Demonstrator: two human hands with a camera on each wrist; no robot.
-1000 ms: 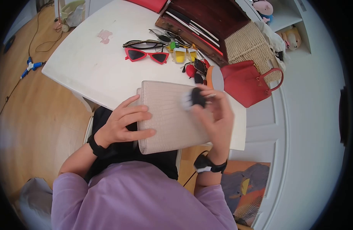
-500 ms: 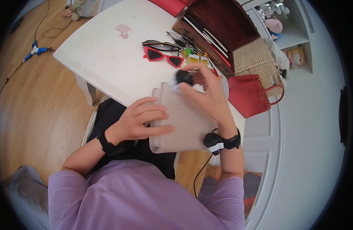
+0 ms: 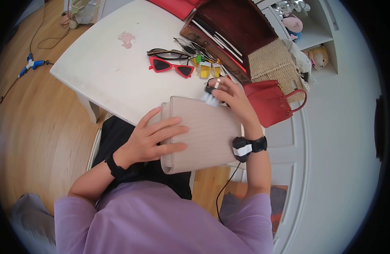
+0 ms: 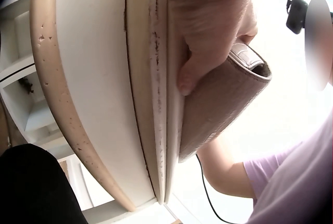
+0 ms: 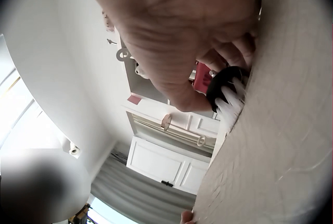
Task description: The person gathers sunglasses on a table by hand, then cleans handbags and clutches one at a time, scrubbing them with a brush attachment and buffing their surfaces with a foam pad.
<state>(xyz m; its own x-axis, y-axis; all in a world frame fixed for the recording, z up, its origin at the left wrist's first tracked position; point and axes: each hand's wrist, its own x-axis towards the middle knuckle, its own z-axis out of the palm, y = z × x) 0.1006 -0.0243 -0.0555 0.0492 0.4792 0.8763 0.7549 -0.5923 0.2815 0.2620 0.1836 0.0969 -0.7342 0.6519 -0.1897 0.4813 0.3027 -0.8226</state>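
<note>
At the centre of the frame, a beige crocodile-textured leather bag (image 3: 205, 135) is held at its left edge by the left hand (image 3: 146, 139), nearly straight fingers laid over it, thumb pressed beneath. Near its upper right corner, a round black-backed brush with white bristles (image 5: 222, 81) is pinched by the right hand (image 3: 236, 99). Red-framed cat-eye sunglasses (image 3: 162, 64) are seen above, on the white wooden table (image 3: 97, 72).

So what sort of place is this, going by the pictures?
Probably a room in someone's home, though I can't tell which. Soft toys sit in white shelving, a long grey curtain hangs behind, and red-framed sunglasses lie on a white table.
</note>
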